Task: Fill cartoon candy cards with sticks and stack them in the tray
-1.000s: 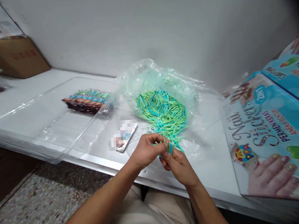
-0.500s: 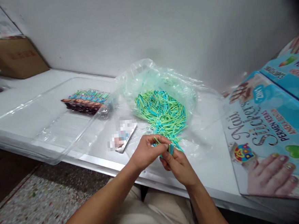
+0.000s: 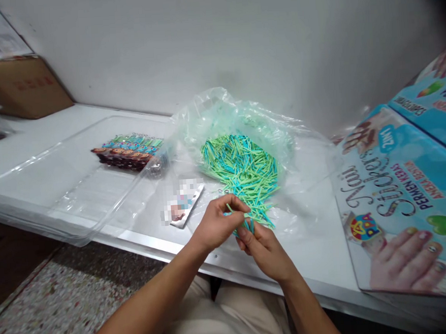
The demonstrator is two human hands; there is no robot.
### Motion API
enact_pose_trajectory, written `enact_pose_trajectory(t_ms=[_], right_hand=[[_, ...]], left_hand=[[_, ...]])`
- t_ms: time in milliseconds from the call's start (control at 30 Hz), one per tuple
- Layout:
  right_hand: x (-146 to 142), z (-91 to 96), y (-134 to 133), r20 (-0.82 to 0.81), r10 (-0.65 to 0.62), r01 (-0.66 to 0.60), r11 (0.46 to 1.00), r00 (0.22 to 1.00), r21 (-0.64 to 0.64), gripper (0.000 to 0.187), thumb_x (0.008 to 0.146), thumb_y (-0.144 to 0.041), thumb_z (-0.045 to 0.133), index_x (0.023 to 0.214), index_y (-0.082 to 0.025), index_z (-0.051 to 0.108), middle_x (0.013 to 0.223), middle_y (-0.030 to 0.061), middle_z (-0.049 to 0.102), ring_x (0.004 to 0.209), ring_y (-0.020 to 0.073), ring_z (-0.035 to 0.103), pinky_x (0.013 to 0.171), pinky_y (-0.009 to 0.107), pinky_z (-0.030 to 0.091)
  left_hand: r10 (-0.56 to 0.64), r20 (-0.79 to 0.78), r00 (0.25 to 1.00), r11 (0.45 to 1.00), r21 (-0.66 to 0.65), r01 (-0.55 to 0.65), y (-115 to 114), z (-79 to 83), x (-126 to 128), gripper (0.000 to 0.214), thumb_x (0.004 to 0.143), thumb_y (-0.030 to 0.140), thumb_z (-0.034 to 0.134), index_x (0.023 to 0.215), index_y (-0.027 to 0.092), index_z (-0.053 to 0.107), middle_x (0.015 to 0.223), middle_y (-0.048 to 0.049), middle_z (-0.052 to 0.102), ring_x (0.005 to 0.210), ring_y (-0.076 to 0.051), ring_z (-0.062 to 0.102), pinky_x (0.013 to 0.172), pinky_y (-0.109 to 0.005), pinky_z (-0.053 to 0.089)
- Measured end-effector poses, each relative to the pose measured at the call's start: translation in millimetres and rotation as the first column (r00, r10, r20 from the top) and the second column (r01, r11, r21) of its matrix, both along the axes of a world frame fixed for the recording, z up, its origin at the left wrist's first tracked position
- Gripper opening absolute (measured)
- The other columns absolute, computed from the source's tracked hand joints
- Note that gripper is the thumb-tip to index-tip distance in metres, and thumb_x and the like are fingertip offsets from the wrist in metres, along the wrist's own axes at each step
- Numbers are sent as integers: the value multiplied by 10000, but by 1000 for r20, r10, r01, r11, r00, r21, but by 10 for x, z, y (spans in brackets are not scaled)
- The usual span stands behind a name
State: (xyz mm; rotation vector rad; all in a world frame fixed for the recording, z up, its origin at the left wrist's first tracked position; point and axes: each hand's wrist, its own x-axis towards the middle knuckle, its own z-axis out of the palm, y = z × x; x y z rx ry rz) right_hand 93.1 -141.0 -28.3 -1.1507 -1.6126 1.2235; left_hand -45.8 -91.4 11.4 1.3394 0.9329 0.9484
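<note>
My left hand is closed in a pinch, with thin green and blue sticks showing between its fingers. Touching it on the right, my right hand grips a small bunch of green and blue sticks under its thumb. Their lower ends are hidden by my fingers. Just beyond both hands, a large heap of the same sticks spills from a clear plastic bag onto the table. A small printed packet, partly pixelated, lies left of my left hand.
A clear plastic tray holds a row of brown and blue packets at the left. Large blue printed boxes stand at the right. A cardboard box sits at the far left of the white table.
Both hands stay together over the table's front. My right hand has shifted slightly left, and the sticks in it now tilt differently.
</note>
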Motion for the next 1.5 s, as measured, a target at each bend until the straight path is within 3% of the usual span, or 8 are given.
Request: enact_pose_trajectory(t_ms=[167,400,533,667,833,1233,1400,1500], right_hand=[[5,19,44,144,-96,76,987,985,138,215,967,-296,386,791,-203,467,681,-18,517,621,122,483,582,242,373],[47,-12,116,425,-273,111,924,863,367,180,912,-161,346,986,-179,508,832,66,654,749,204,624,635,289,445],[29,-53,124,586,-473,128,837,658,532,245,919,-178,353,1102,-136,511,919,124,673,777,246,652,626,317,461],[16,-62,139,611,-587,84,754,531,652,229,897,-155,388,1074,-120,529,846,113,665,715,228,645,596,299,458],[67,-51,162,631,-619,78,740,467,668,268,828,-106,446,1082,-119,527,862,106,660,734,228,639,593,289,461],[311,-1,178,716,-583,190,809,384,556,325,856,-98,450,1173,-129,517,972,121,672,803,216,649,626,272,452],[660,63,168,798,-536,389,822,277,417,232,913,-143,398,1079,-141,560,894,112,671,675,209,620,553,285,375],[878,79,102,708,-556,479,809,435,341,184,937,-221,378,908,-164,550,739,61,628,610,185,572,548,279,369]], left_hand=[[123,-295,947,845,532,56,-7,18,-91,165,685,58,563,707,184,667,1122,-56,608,1157,-233,481,1021,-403,357],[257,-417,872,763,642,82,-115,42,-84,82,790,271,644,783,198,680,1164,-71,584,1211,-261,409,1024,-423,330],[323,-456,829,830,558,-16,-198,27,12,147,825,287,566,748,187,642,798,-49,597,870,-210,532,801,-368,412],[116,-237,964,992,78,-100,-209,19,117,136,792,241,515,671,177,523,561,12,573,558,-127,530,552,-249,389],[155,51,987,943,-304,-132,-165,20,215,75,699,184,516,637,169,478,525,-2,637,460,-101,548,450,-191,352],[112,81,990,957,-276,-86,-157,46,399,61,754,189,565,739,131,554,611,-49,701,546,-102,606,554,-191,443],[156,-38,987,977,-144,-159,61,-39,419,63,756,205,562,749,143,570,641,-44,706,561,-119,613,542,-203,434],[36,-277,960,999,-22,-44,271,-135,409,178,782,299,564,761,138,639,594,-43,683,528,-147,595,528,-236,414]])
